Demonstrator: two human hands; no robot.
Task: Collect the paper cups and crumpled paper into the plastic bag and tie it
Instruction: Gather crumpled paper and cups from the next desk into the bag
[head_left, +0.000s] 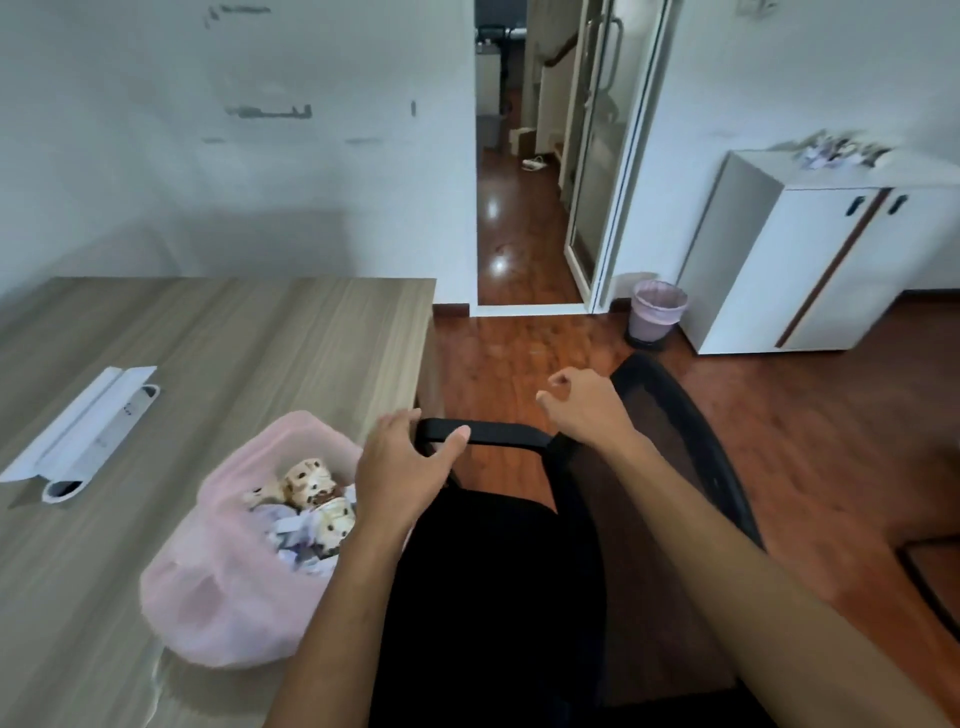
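A pink plastic bag (218, 582) sits open on the wooden table (234, 332) near its right edge. Inside it lie patterned paper cups (309, 480) and crumpled paper (293, 540). My left hand (405, 462) hovers beside the bag's mouth, fingers relaxed, thumb against the black chair armrest (488, 434). My right hand (582, 405) hangs in the air above the chair, fingers loosely curled, holding nothing. More crumpled paper (836, 148) lies on top of the white cabinet (810, 270) at the far right.
A black office chair (519, 571) stands between me and the table. A white cable-tray lid (78, 423) lies on the table's left. A small bin with a pink liner (655, 314) stands by the cabinet. A doorway opens straight ahead.
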